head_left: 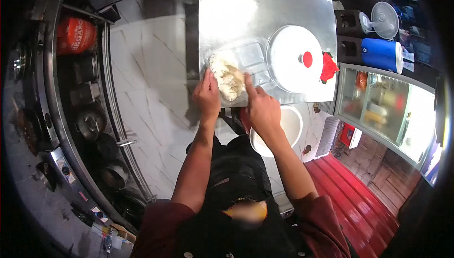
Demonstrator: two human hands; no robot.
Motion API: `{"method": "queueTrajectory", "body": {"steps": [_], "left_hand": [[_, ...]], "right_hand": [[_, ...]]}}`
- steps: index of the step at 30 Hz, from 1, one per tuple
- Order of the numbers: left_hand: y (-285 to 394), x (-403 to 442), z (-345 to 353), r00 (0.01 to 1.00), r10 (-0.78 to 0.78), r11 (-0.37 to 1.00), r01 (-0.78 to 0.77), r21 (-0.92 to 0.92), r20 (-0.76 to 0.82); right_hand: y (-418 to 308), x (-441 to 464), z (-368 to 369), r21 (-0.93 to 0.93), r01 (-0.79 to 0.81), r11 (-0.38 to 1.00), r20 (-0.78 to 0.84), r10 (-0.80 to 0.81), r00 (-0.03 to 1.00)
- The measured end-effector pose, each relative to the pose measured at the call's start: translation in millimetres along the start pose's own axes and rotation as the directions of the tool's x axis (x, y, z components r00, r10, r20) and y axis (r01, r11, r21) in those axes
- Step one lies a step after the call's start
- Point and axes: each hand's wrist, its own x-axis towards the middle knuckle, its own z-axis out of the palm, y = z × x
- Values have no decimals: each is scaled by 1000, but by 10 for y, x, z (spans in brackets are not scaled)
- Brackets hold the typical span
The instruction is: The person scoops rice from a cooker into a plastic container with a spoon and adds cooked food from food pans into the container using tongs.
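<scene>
Kitchen with a steel desk (pixel 293 2). At its near edge, left hand (pixel 208 98) fingers pinch a clear tray (pixel 251 54); right hand (pixel 264 111) fingers close around a pale utensil (pixel 237 74). Rice (pixel 231 90) fills only the tray's left part.

White-lettered red cylinder (pixel 75 36) at the left side, dark pans (pixel 91 124) placed near it, pale floor tiles (pixel 149 73) with thin veins, blue container (pixel 379 54) near a clear plastic vessel (pixel 386 20), glass-fronted cabinet (pixel 385 99), red ribbed panel (pixel 350 201) at lower right
</scene>
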Motion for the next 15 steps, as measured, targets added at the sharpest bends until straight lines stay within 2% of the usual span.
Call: {"method": "queueTrajectory", "body": {"steps": [1, 3, 5, 7, 9, 12, 15], "left_hand": [[-9, -9, 2, 1000, 11, 1000, -11, -21, -16], [-38, -6, 21, 999, 29, 1000, -29, 4, -17], [-51, -13, 36, 997, 66, 997, -65, 37, -38], [-74, -35, 57, 997, 59, 998, -59, 17, -44], [-87, -22, 72, 997, 58, 998, -58, 0, -57], [-81, -37, 67, 996, 73, 997, -71, 36, -55], [-81, -38, 50, 996, 79, 996, -77, 37, -48]], "right_hand": [[-11, -54, 42, 5, 0, 1000, 2, 0, 1000], [20, -164, 217, 62, -134, 989, -11, 135, 991], [-18, -210, 505, 94, -143, 985, -13, 145, 989], [-86, -200, 618, 192, -45, 980, -87, 62, 994], [-52, -196, 565, 184, -87, 979, -64, 100, 993], [-49, -239, 343, 246, -126, 961, -140, 163, 977], [-45, -246, 684, 230, -130, 965, -125, 162, 979]]}}
